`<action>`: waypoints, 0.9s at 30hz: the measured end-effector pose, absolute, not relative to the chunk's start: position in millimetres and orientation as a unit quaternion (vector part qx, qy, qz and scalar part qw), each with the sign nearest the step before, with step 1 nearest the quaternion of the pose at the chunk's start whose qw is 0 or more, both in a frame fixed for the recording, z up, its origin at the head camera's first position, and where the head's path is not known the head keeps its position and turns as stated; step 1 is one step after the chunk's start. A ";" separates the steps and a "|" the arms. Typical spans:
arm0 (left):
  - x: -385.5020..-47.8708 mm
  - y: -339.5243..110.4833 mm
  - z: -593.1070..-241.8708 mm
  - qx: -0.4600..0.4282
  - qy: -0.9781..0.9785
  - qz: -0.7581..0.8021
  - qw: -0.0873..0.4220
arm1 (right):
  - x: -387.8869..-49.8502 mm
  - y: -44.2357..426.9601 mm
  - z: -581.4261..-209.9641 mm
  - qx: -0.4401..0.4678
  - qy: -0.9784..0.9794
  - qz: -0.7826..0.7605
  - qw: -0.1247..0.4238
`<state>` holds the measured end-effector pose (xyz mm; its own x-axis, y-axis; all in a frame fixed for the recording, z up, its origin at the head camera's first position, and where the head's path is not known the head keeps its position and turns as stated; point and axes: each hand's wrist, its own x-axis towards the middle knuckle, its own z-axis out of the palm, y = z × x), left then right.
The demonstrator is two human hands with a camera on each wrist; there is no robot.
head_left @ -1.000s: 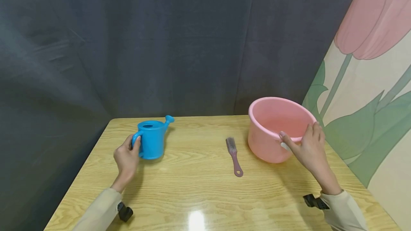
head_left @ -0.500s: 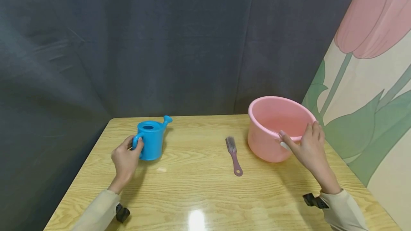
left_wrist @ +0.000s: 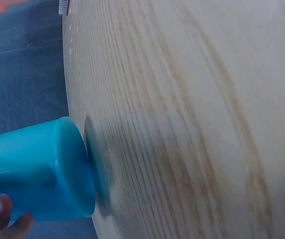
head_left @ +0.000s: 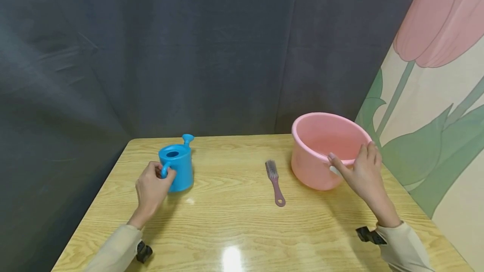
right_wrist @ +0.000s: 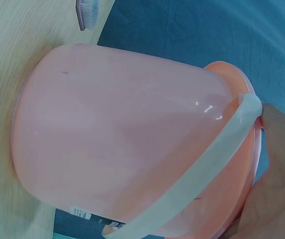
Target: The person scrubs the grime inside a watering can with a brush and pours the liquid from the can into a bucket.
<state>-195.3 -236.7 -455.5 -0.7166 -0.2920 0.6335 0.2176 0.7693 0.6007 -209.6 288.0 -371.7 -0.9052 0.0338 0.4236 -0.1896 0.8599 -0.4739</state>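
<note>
At the left of the table, my left hand (head_left: 153, 188) grips the handle of a blue watering can (head_left: 182, 171), its spout angled to the back right. In the left wrist view, the can's base hangs just over its dark shadow on the wood. My right hand (head_left: 364, 175) holds the near right rim of a pink bucket (head_left: 310, 165), thumb on one side and fingers along the edge. The bucket's white carrying handle (right_wrist: 192, 184) hangs down its side and meets the thumb in the right wrist view. Between the two lies a purple hairbrush (head_left: 277, 188), bristles away from me.
Both hands work over a light wooden table (head_left: 227, 221). A dark curtain (head_left: 211, 53) hangs along its back edge and left side. On the right stands a wall panel painted with a tulip (head_left: 431, 20), close to the bucket.
My left hand has turned the watering can, so its spout now points further back and the handle faces nearer to me. The bucket, right hand and hairbrush stay nearly where they were.
</note>
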 end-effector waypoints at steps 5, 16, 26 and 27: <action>-194.9 -236.9 -455.8 0.011 -0.873 -0.324 0.364 | -209.5 287.2 -371.2 0.043 -0.940 0.262 0.216; -190.6 -239.4 -459.7 -0.012 -0.889 -0.316 0.330 | -208.8 287.3 -371.9 0.044 -0.938 0.263 0.222; -185.3 -242.7 -464.1 -0.019 -0.898 -0.298 0.323 | -208.0 287.3 -372.1 0.044 -0.937 0.266 0.221; -184.8 -243.1 -464.7 -0.021 -0.898 -0.294 0.326 | -208.0 287.4 -372.3 0.044 -0.937 0.267 0.222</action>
<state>-184.8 -243.1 -464.7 -0.7872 -0.1539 0.5972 0.2289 0.8262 0.5147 -208.0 287.4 -372.3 -0.8980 0.0357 0.4386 -0.2005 0.8540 -0.4800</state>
